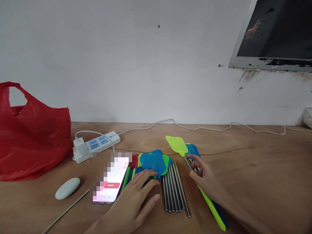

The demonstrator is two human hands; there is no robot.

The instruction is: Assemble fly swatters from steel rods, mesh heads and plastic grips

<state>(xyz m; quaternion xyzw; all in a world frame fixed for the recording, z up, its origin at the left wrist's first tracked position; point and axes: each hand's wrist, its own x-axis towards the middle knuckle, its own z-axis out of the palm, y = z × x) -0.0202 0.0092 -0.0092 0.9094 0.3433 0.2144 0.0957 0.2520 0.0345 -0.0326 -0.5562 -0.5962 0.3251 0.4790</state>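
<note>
My right hand [207, 179] has its fingers closed on the metal shaft of a yellow-green fly swatter [177, 145]. Its handle [211, 208] runs down below the hand, and a blue fly swatter [193, 150] lies beneath it. With fingers spread and thumb apart, my left hand [136, 195] is over the coloured handles [126, 178], beside a pile of mesh swatter heads, a blue one [153, 162] on top. Whether the fingertips press on anything is hidden. Between the hands lie several steel rods [173, 190] side by side.
A lit phone [112, 185] lies left of the handles, and behind it sits a power strip [97, 144] with a plugged-in charger [80, 148]. Farther left are a white mouse [67, 188] and a red plastic bag [36, 139]. A white cable [195, 129] runs along the wall.
</note>
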